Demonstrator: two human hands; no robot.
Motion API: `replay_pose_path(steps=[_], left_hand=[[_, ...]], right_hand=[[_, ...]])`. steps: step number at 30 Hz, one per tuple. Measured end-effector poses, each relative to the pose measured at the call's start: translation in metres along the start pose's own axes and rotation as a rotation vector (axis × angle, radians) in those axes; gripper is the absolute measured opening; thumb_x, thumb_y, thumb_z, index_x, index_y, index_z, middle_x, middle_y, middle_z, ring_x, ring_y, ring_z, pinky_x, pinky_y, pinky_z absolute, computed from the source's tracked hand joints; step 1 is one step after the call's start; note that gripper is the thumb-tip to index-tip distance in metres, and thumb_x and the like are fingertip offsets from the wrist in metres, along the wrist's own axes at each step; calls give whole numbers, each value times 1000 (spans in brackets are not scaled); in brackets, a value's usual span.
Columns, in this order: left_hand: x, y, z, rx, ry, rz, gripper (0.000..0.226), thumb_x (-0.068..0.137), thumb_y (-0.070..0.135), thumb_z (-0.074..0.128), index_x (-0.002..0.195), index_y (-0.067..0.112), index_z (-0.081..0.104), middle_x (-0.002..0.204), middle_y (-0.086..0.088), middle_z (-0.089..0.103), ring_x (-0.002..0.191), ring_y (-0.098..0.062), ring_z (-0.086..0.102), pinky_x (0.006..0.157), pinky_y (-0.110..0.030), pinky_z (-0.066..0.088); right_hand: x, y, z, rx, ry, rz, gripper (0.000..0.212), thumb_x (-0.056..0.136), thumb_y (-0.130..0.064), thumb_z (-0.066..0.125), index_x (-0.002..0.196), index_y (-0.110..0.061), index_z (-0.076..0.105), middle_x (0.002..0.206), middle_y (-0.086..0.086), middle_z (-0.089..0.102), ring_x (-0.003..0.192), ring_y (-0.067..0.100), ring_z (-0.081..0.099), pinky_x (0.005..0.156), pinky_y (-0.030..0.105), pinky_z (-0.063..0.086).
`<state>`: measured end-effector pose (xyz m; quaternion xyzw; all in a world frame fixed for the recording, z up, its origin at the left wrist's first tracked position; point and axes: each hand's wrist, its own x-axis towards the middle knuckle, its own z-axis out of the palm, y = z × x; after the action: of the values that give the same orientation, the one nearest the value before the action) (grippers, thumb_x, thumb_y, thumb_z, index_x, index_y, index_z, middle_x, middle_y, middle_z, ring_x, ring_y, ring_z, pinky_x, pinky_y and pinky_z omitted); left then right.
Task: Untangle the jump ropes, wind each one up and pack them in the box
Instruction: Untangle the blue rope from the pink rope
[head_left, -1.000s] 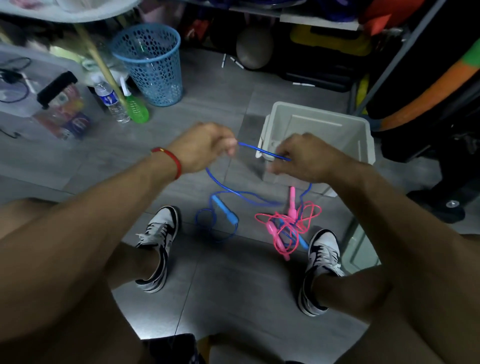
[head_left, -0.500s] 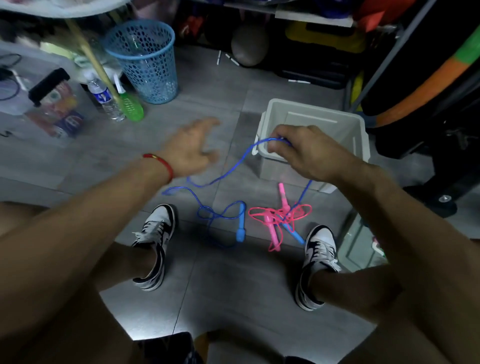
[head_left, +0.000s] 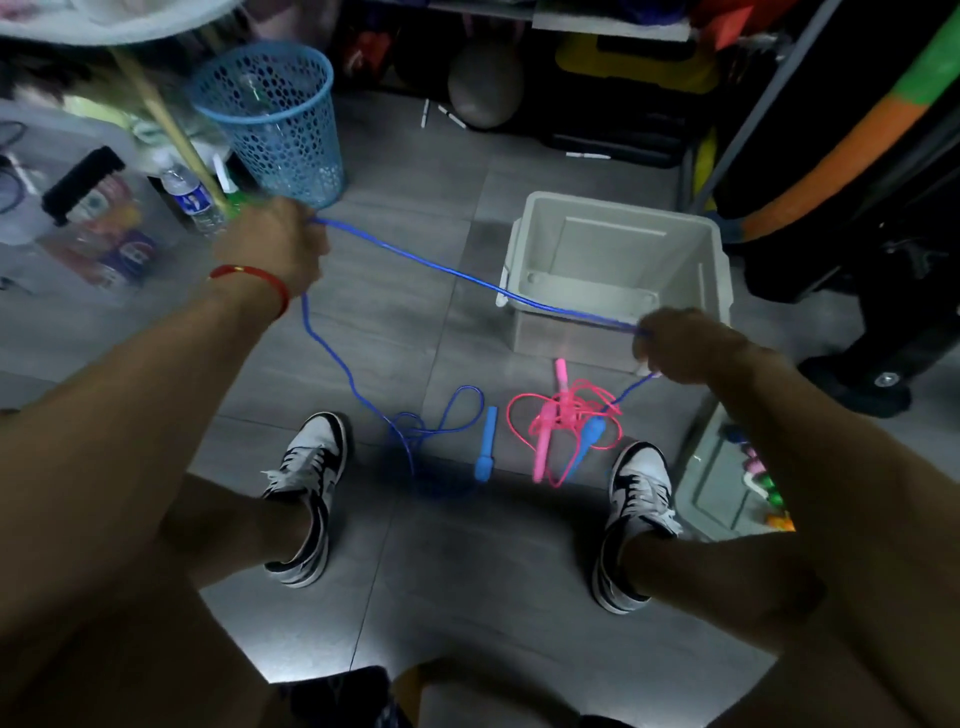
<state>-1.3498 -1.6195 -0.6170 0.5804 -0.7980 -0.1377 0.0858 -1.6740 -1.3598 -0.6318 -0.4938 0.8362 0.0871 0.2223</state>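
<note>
I note both hands, left hand (head_left: 270, 249) and right hand (head_left: 680, 345), gripping the blue jump rope (head_left: 467, 273) taut, presumably to free it from the pink jump rope (head_left: 563, 415).

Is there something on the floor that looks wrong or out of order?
Yes. One handle of the blue rope lies inside the loops of the pink rope, so the two are still tangled. The left hand and right hand hold the blue cord stretched. The box looks empty.

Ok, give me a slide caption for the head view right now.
Both hands, left hand and right hand, stretch the blue jump rope over the box; pink jump rope lies tangled on floor.
</note>
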Motion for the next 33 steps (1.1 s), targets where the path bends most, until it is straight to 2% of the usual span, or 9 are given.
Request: replay_pose_path(steps=[4, 7, 11, 14, 18, 20, 24, 29, 33], left_hand=[[-21, 21, 19, 299, -246, 118, 56, 89, 12, 63, 142, 8, 47, 142, -24, 51, 130, -41, 49, 109, -42, 39], [-57, 67, 36, -140, -423, 397, 73, 91, 21, 68, 154, 21, 32, 156, -5, 40, 140, -21, 41, 114, -28, 31], [-95, 113, 53, -434, -619, 589, 50, 96, 38, 63, 142, 26, 47, 123, 3, 67, 103, 8, 59, 91, -15, 44], [-89, 117, 50, -400, -564, 659, 11, 100, 27, 58, 102, 22, 68, 92, -12, 68, 78, -12, 60, 80, -38, 51], [-68, 110, 34, -441, -364, 603, 16, 93, 31, 56, 80, 29, 64, 69, -4, 61, 67, -18, 55, 67, -33, 49], [-58, 101, 30, -387, -203, 551, 16, 89, 35, 54, 79, 27, 64, 63, 5, 58, 66, -23, 59, 71, -37, 52], [-45, 86, 23, -489, 52, 403, 15, 93, 29, 56, 88, 22, 68, 76, -7, 68, 65, -27, 66, 70, -39, 57], [-40, 71, 20, -448, 89, 337, 12, 93, 27, 63, 93, 19, 73, 81, -8, 73, 72, -20, 71, 74, -32, 55], [-26, 49, 45, -509, 56, 153, 25, 90, 32, 62, 110, 25, 75, 97, -2, 74, 90, -21, 70, 90, -37, 56]], right_hand=[[-11, -12, -17, 366, 329, -301, 18, 100, -22, 54, 99, -17, 71, 62, -6, 66, 66, 20, 70, 63, 16, 46], [-21, -39, -25, 275, 371, -491, 19, 101, -26, 55, 97, -15, 71, 58, -10, 53, 59, 20, 58, 70, 31, 45], [-18, -56, -26, 239, 459, -573, 17, 98, -32, 59, 94, -20, 71, 65, -10, 52, 71, 22, 57, 72, 32, 44], [-19, -58, -26, 254, 453, -591, 18, 97, -36, 62, 94, -22, 72, 64, -9, 56, 69, 16, 55, 70, 30, 43], [-5, -31, -3, 209, 234, -433, 34, 90, -49, 55, 90, -20, 72, 88, 1, 71, 83, 18, 61, 78, 29, 46], [1, -14, 14, 105, 72, -254, 44, 83, -54, 48, 95, -20, 73, 112, 8, 68, 106, 31, 62, 90, 37, 48], [7, 7, 34, -38, -1, -95, 30, 99, -28, 54, 114, -7, 71, 127, 16, 62, 119, 34, 58, 93, 33, 39], [13, 10, 41, 293, 217, -59, 21, 98, -19, 58, 106, -11, 76, 114, 17, 68, 107, 37, 62, 88, 31, 39], [12, -13, 20, 621, 315, -116, 18, 95, -25, 62, 97, -15, 77, 88, 10, 73, 79, 21, 68, 70, 25, 47]])
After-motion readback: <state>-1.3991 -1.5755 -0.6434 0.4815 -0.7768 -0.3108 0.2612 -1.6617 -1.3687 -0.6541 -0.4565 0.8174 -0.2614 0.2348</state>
